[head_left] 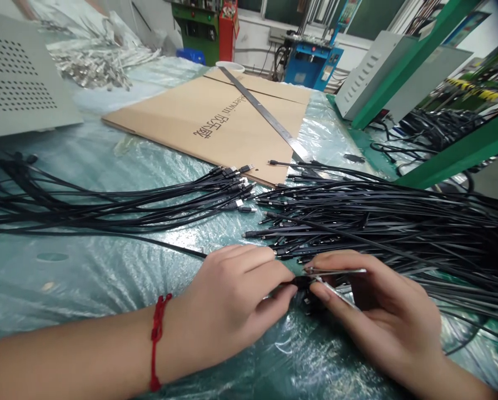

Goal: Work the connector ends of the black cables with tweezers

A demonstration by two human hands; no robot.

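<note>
My left hand [236, 294], with a red string bracelet [156, 339] at the wrist, pinches a black cable [174, 245] close to its connector end [301, 281]. The cable's tail runs out behind the knuckles to the left. Between thumb and fingers, my right hand [393, 314] grips a small silver nail clipper [343, 272], its lever and body spread apart. The clipper's jaws are at the connector end; whether they touch it is hidden by the fingertips. Just beyond both hands lies a large pile of black cables [374, 222].
To the left, a bundle of USB cables [149, 200] points its plugs at the pile. A steel ruler [265, 114] rests across flat cardboard [169, 119]. A perforated grey box [19, 78] stands at left, green metal bars [461, 153] at right. Plastic film [86, 289] covers the table.
</note>
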